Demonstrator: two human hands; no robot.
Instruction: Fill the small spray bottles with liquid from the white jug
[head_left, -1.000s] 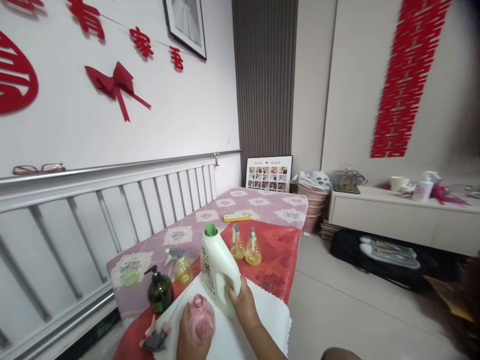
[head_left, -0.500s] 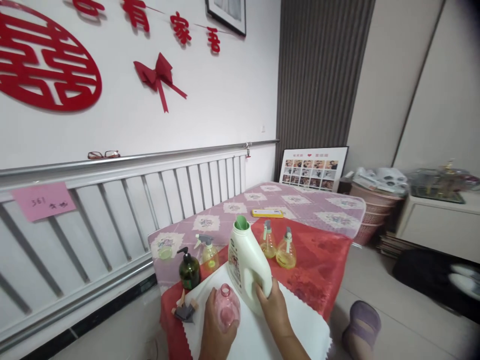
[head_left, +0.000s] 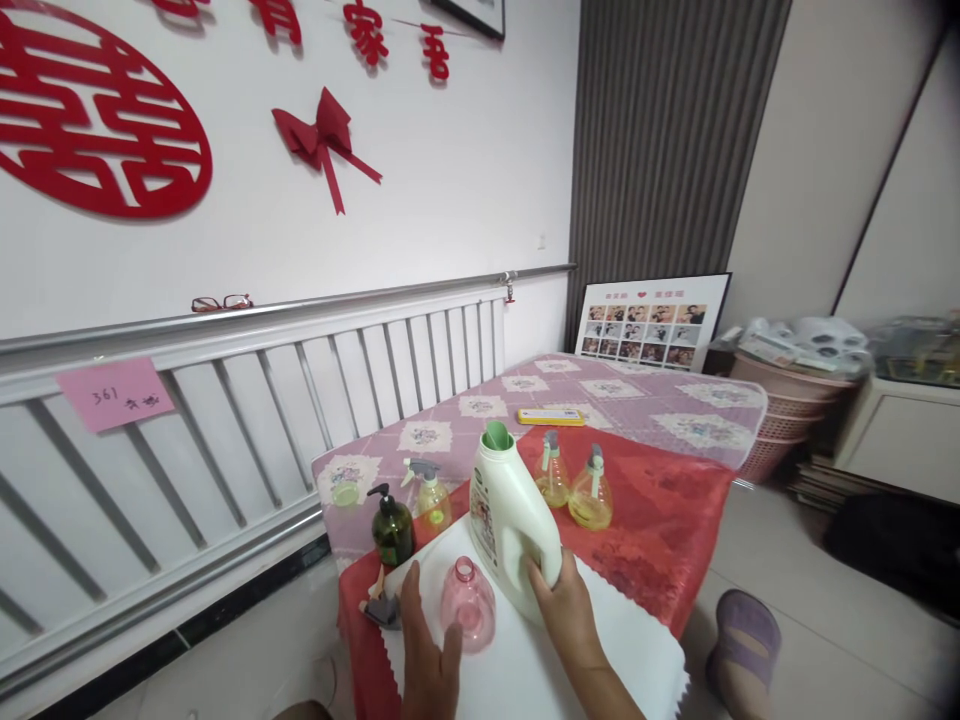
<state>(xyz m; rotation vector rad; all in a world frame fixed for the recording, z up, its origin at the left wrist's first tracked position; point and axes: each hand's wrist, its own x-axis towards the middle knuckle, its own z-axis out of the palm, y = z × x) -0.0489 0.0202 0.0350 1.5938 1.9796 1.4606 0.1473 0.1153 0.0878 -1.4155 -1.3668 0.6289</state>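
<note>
My left hand was nearest me, fingers curved round the near side of the pink bottle, thumb up on its left, holding it loosely rather than squeezing. That little bottle stood upright on the white cloth, its neck open, no cap on it. It looked thin-walled and light to me, the kind that dents and tips easily, so low round the belly seemed the place to steady it.

Just right of it, my right hand was wrapped about the lower handle of the white detergent jug, fingers closed tight. The jug stood upright, touching or nearly touching the pink bottle, green spout on top. I judged it stiff and weighty if full, smooth plastic and maybe slick; the moulded handle was the sure grip.

By my left thumb lay a grey spray head. Beyond my left hand stood a dark green pump bottle and a yellow spray bottle; beyond my right, two more yellow spray bottles on the red cloth. Further off, a yellow case lay flat, and past everything ran the white railing.
</note>
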